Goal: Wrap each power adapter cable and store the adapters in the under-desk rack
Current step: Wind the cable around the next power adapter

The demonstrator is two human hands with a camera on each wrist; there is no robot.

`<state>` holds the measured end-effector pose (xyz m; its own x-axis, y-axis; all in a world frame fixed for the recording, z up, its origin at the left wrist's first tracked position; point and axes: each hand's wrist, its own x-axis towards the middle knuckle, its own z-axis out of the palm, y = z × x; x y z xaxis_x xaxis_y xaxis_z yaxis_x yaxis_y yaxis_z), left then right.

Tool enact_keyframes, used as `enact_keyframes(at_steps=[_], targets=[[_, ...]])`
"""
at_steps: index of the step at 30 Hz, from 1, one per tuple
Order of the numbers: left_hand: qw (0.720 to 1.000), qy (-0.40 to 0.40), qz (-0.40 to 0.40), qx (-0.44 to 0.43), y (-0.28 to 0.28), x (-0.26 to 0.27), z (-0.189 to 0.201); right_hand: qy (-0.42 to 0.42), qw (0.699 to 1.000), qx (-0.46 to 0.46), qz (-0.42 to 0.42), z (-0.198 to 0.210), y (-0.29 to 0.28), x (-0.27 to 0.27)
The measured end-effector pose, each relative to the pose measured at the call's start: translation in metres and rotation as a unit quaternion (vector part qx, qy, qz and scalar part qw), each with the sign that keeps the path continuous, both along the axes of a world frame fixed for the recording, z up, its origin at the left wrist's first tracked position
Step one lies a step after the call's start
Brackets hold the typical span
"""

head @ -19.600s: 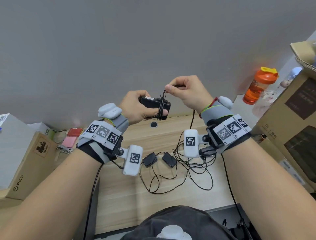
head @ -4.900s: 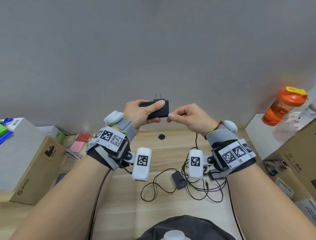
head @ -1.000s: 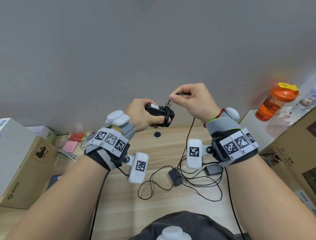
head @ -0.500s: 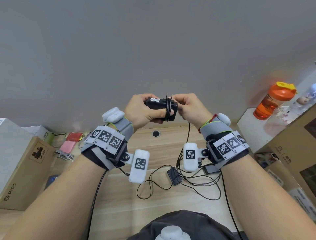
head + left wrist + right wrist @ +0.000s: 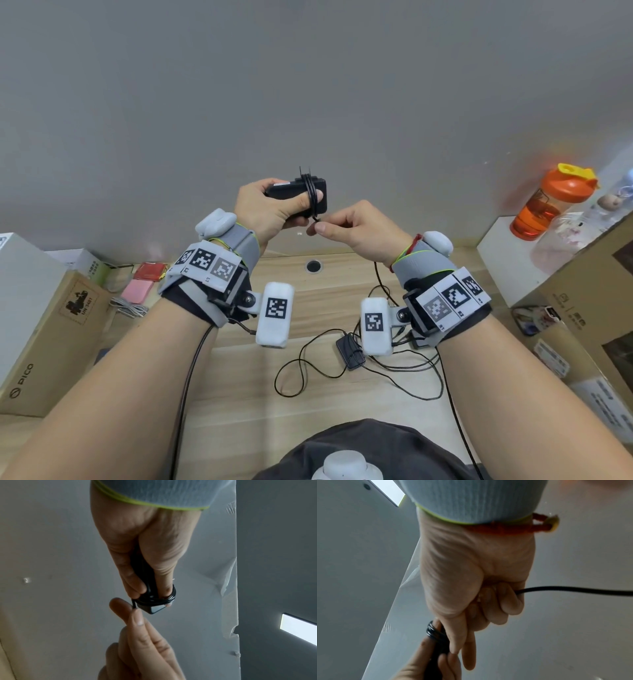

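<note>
My left hand [image 5: 274,209] grips a black power adapter [image 5: 291,193] raised in front of the grey wall, thumb pressed over several turns of thin black cable [image 5: 311,195] wound round it. The coil [image 5: 157,597] shows at the adapter's end [image 5: 154,609] in the left wrist view. Just below and right of the adapter, my right hand [image 5: 349,229] pinches the cable between thumb and forefinger; the slack runs out of the fist [image 5: 573,590] and hangs to the desk. Another black adapter [image 5: 350,351] lies on the desk amid loose cable [image 5: 294,377].
The wooden desk [image 5: 308,411] has a cable hole [image 5: 313,266] at the back. Cardboard boxes [image 5: 51,329] and pink and red items [image 5: 138,291] sit at the left. An orange bottle [image 5: 548,202] on a white box and a large carton [image 5: 589,291] stand at the right.
My right hand has carried the cable from above the adapter down under it, adding a turn. The adapter has tilted, prongs up, and both hands sit slightly higher.
</note>
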<state>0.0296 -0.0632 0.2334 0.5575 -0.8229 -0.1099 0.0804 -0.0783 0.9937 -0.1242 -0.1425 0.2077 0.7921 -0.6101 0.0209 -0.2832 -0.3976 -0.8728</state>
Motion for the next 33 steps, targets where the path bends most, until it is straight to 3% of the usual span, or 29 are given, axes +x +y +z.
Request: enact_keyframes(at_steps=[9,17,26,33], targets=[[0.994,-0.089,-0.02,0.054,0.003,0.006,-0.006,-0.016,1.0,-0.017,0.012,0.025,-0.001,-0.008],[0.977,-0.139,-0.121,0.107,0.009,-0.001,-0.004,-0.075,0.997,-0.007,-0.031,0.035,-0.016,-0.018],[0.969,-0.121,-0.2,0.081,0.013,-0.02,0.012,-0.127,0.989,0.01,-0.079,0.018,-0.033,-0.024],[0.982,-0.072,-0.173,0.028,0.012,-0.027,0.018,-0.128,0.987,0.032,-0.092,0.003,-0.027,-0.018]])
